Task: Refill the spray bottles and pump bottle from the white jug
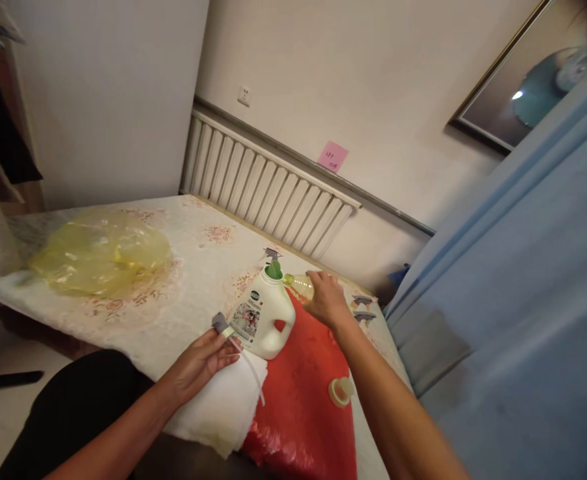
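A whitish detergent jug (271, 317) with a printed label stands on the table, a green spout (274, 269) in its mouth. My right hand (326, 297) is closed around a clear bottle (300, 285). That bottle is tipped sideways, its neck at the jug's spout; the hand covers its base. Between the fingers of my left hand (208, 360) is a grey spray trigger head (224, 327), its thin tube hanging down. Beneath the jug lie a white cloth (218, 407) and a red plastic sheet or bag (303, 393). A pale cap (341, 392) rests on the red plastic.
A puffed yellow plastic bag (103, 253) sits at the table's left. More grey spray heads lie behind the jug (256, 333) and beyond my right arm. The flowered tablecloth (198, 267) reaches a radiator (268, 190). Blue curtain (498, 287) hangs on the right.
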`<state>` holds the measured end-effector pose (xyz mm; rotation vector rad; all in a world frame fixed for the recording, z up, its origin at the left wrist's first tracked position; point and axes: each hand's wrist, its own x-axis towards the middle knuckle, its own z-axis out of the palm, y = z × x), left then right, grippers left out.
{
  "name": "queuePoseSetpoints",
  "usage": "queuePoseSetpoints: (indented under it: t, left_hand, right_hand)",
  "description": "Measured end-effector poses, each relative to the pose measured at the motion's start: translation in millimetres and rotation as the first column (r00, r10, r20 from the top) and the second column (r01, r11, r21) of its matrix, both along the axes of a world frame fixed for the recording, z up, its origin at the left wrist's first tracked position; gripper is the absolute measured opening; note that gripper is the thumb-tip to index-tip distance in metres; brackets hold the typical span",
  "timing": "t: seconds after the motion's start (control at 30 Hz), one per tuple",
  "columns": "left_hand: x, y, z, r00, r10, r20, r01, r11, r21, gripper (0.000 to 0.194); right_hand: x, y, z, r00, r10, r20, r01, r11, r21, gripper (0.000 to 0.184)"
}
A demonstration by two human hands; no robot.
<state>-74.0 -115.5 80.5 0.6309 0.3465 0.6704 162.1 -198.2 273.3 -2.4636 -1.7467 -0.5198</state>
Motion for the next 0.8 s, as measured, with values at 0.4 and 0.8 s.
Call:
queuePoseSetpoints:
  t: [0.4, 0.8]
  left_hand:
    - [22.1, -4.2, 98.8, 0.976, 0.192, 0.101, -0.215, 0.913, 0.346, 0.039]
    - [53.0, -30.8, 98.2, 0.991, 0.132, -0.016, -0.107, 0.865, 0.490, 0.039]
  right_hand:
    - [-1.6, -98.9, -145.8, 0.856, 0.203, -0.475, -0.019, 0.931, 0.364, 0.061]
    - [-27.4, -111.0, -157.0, 0.763, 0.224, -0.606, 0.040, 0.920, 0.390, 0.067]
